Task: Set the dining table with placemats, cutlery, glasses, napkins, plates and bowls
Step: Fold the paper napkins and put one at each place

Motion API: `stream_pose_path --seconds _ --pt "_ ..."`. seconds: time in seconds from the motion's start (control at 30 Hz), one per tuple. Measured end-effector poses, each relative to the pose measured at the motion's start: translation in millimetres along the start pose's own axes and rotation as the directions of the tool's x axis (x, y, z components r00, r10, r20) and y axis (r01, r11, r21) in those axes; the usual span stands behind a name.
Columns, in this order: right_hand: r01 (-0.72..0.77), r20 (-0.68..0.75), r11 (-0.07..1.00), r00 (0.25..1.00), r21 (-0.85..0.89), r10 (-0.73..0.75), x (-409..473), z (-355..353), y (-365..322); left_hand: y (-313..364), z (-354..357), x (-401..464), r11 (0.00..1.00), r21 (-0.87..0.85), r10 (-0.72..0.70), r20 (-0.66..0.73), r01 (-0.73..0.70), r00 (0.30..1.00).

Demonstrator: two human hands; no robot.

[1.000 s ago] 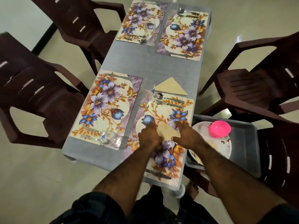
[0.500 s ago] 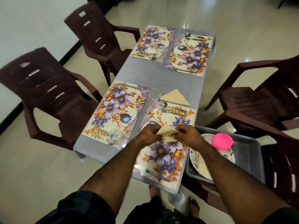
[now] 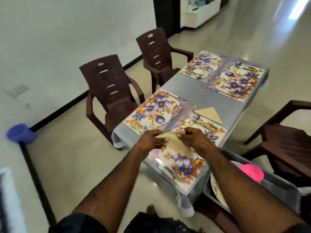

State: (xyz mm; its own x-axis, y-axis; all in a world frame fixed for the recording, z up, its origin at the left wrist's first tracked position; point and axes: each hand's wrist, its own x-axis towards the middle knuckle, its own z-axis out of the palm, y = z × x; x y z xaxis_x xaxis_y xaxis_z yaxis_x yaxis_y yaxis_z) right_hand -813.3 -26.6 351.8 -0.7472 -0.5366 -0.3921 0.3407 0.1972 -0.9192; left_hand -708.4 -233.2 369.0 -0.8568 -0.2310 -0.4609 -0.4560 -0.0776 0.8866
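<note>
— Left hand (image 3: 152, 142) and right hand (image 3: 196, 142) both pinched the tan napkin (image 3: 176, 143), lifted clear above the near right placemat (image 3: 188, 158). Folded to a triangle, I judged.

— Which way did it run?

— Long edge went across, from one hand to the other; the point hung down and to the right, toward the right hand's wrist. Neither hand was nearer: each held a corner.

— And where would it go?

— My guess: the near left placemat (image 3: 154, 111), forward and left of the hands, so the left hand had the shorter reach. That setting showed no napkin. A folded napkin (image 3: 210, 114) already lay flat on the desk (image 3: 198, 88) just beyond the fork (image 3: 204, 126) and spoon of the right setting.

— Room to set it down?

— Bare grey cloth lay between the near and far placemats. A glass (image 3: 191, 106) stood between the two near placemats, in the way of a low sweep leftward. Desk edge ran close on the left, brown chair (image 3: 111, 98) tucked beside it.

— Anything on the right?

— Grey tub (image 3: 279, 187) with a pink bowl (image 3: 251, 172) and plates, just beside the desk corner.
</note>
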Motion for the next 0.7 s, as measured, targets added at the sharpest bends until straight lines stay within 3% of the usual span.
stream_pose_path --seconds 0.13,0.27,0.43,0.6,0.7 --pt "0.029 0.008 0.997 1.0 0.074 -0.029 6.3 44.3 -20.1 -4.8 -36.0 -21.7 0.928 -0.364 0.025 -0.154 -0.081 0.988" --pt "0.042 0.055 0.984 0.997 0.174 -0.052 29.9 106.4 -35.2 -18.1 -78.8 -24.1 0.938 -0.336 0.036 -0.139 -0.082 0.99" --pt "0.034 0.05 0.991 0.998 0.13 -0.04 75.7 204.4 -43.2 -30.0 -168.7 -13.6 0.901 -0.402 0.045 -0.283 -0.162 0.958" --pt "0.027 0.071 0.993 0.997 0.111 -0.035 108.1 284.1 -56.5 -18.8 -277.7 -6.1 0.96 -0.18 0.153 -0.31 -0.216 0.938" --pt "0.042 0.092 0.996 0.995 0.077 -0.05 123.1 311.3 -74.5 0.2 -325.0 3.9 0.968 0.094 0.242 -0.124 -0.231 0.962"
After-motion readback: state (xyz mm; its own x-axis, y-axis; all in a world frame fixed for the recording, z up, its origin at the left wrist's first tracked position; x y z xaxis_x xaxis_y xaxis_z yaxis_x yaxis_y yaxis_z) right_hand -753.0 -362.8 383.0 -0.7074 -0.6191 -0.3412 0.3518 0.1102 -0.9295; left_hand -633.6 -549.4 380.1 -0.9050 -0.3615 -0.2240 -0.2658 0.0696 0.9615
